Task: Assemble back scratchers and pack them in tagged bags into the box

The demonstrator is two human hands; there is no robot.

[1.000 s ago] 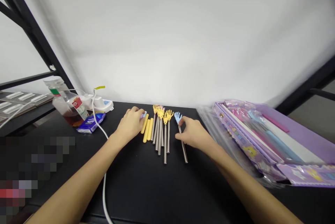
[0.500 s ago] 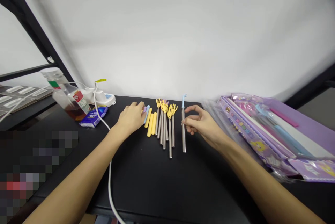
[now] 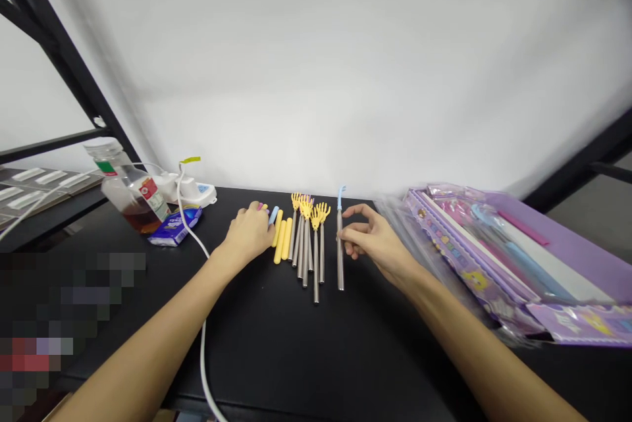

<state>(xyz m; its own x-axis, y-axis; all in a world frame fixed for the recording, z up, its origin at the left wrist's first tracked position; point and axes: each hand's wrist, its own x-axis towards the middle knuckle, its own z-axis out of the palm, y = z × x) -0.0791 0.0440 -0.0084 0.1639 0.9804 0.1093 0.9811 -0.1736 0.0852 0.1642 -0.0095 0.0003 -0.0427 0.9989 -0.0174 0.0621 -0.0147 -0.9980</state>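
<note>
My left hand [image 3: 247,232] is closed at a row of handles, its fingers and thumb around a short light-blue handle [image 3: 273,214]. Bits of purple and yellow handles show behind those fingers, mostly hidden. Just right of it lie several yellow handles [image 3: 280,237] side by side. Beside these are several metal-rod back scratchers [image 3: 316,257], most with yellow claw heads pointing to the wall. Further right, my right hand [image 3: 368,234] pinches the metal rod of a blue-headed back scratcher [image 3: 340,244] between thumb and fingers; its claw points away from me.
An open purple box [image 3: 587,244] with wrapped items stands at the right, clear plastic along its side. A bottle of brown liquid [image 3: 143,211], a blue packet [image 3: 175,228] and a white power strip [image 3: 206,193] stand at the left. A white cable [image 3: 202,356] crosses the black table [image 3: 296,356].
The light-blue handle has shifted and tilted in my left hand. My right hand has brought the blue-headed back scratcher slightly closer to the yellow ones. The camera view has moved a little.
</note>
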